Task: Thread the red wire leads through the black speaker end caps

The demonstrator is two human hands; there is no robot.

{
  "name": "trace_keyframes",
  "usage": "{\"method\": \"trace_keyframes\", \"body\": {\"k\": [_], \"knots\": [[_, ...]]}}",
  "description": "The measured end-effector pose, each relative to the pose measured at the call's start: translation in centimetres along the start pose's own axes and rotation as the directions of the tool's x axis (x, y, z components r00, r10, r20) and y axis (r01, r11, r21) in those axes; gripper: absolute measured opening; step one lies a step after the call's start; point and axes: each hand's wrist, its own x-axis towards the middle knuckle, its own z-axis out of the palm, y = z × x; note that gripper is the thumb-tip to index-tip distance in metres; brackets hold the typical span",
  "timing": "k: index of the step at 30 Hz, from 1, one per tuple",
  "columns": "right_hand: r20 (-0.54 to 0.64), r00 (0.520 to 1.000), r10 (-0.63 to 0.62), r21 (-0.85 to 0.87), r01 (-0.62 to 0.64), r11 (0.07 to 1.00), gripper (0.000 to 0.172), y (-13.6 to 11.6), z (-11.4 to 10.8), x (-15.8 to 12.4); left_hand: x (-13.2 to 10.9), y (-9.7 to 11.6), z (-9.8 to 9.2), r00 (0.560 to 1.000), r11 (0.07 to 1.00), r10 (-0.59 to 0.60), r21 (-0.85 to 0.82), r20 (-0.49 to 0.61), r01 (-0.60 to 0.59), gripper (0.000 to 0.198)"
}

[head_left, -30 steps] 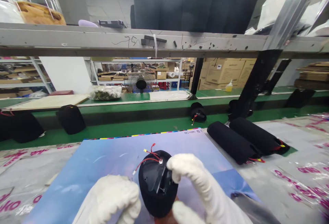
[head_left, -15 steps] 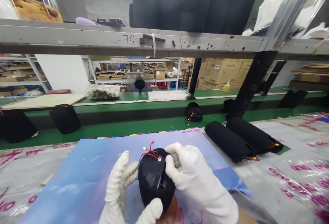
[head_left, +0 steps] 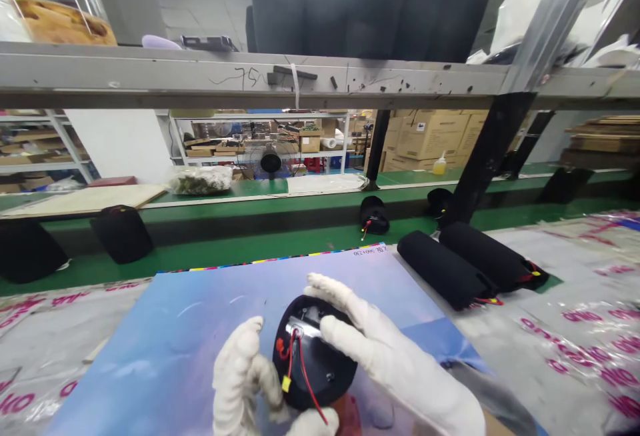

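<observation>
A black cloth-covered cylinder [head_left: 345,371] stands with its glossy end facing up at me. Red wires [head_left: 304,364] with a red and a yellow connector come out of that end and hang towards its lower edge. My left hand [head_left: 245,376], in a white glove, curls round the left side, its thumb at the near rim by a wire. My right hand [head_left: 357,329], also gloved, grips the far right rim, its fingers along the outside and its thumb over the end face. A reddish-orange piece [head_left: 347,413] shows partly beneath the cylinder; its kind is hidden.
A blue printed sheet [head_left: 190,343] covers the work surface. Two black cylinders [head_left: 445,269] lie to the right. More black cylinders [head_left: 123,233] stand on the green conveyor belt [head_left: 260,229] beyond. A metal shelf [head_left: 175,73] crosses overhead, with a black-wrapped post [head_left: 495,156] at right.
The cylinder has turned counterclockwise between my hands; its wires, at the far edge before, now hang towards the near left. My right fingers have stretched along the far rim.
</observation>
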Motion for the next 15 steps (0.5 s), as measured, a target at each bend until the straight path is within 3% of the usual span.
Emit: {"method": "trace_keyframes", "body": {"k": [2, 5, 8, 10, 13, 15], "knots": [[0.056, 0.994, -0.095, -0.056, 0.098, 0.994, 0.054, -1.1, -1.1, 0.4, -0.3, 0.5, 0.6, 0.998, 1.000, 0.012, 0.015, -0.064, -0.011, 0.098], [0.108, 0.984, -0.140, -0.236, 0.162, 0.958, 0.067, -1.9, -2.2, -0.2, -0.1, 0.7, 0.8, 0.993, 0.991, -0.103, 0.076, -0.057, 0.107, 0.097], [0.176, 0.968, -0.177, -0.411, 0.236, 0.880, 0.094, -1.7, -1.5, -0.8, -0.1, 0.5, 0.5, 0.988, 0.982, -0.153, 0.112, 0.003, 0.152, 0.096], [0.128, 0.950, -0.283, -0.444, 0.311, 0.840, 0.099, -1.3, -0.1, -0.4, -0.2, 0.4, 0.4, 0.991, 0.988, -0.130, 0.082, 0.033, 0.127, 0.092], [-0.077, 0.903, -0.423, -0.394, 0.362, 0.845, 0.063, -1.1, 1.8, 1.0, -0.4, 0.6, 0.0, 0.991, 0.991, -0.120, 0.073, 0.066, 0.115, 0.089], [-0.167, 0.889, -0.428, -0.331, 0.358, 0.873, 0.037, -1.1, 2.3, 2.0, -0.2, 0.7, -0.8, 0.996, 0.993, -0.038, 0.113, 0.081, 0.029, 0.089]]}}
